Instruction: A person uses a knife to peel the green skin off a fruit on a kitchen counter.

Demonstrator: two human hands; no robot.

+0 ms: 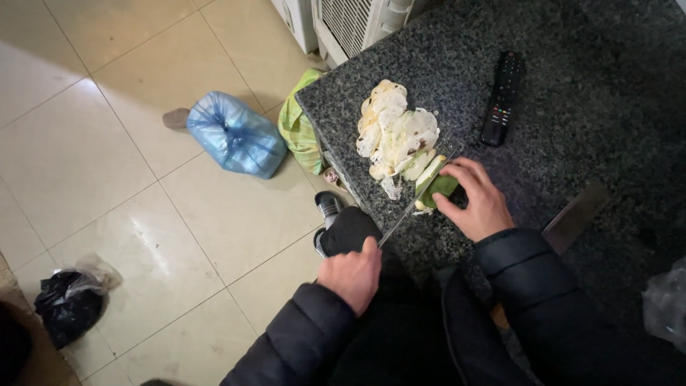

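Pinning the green vegetable (441, 187) under right-hand fingers (449, 207); left-hand fingers (357, 275) grip the knife (411, 207) beside them.

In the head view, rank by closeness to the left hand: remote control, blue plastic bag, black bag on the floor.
From the left hand, which grips the knife:
1. Blue plastic bag, on the floor tiles, up-left.
2. Remote control, on the granite counter, up-right.
3. Black bag, floor, far left.
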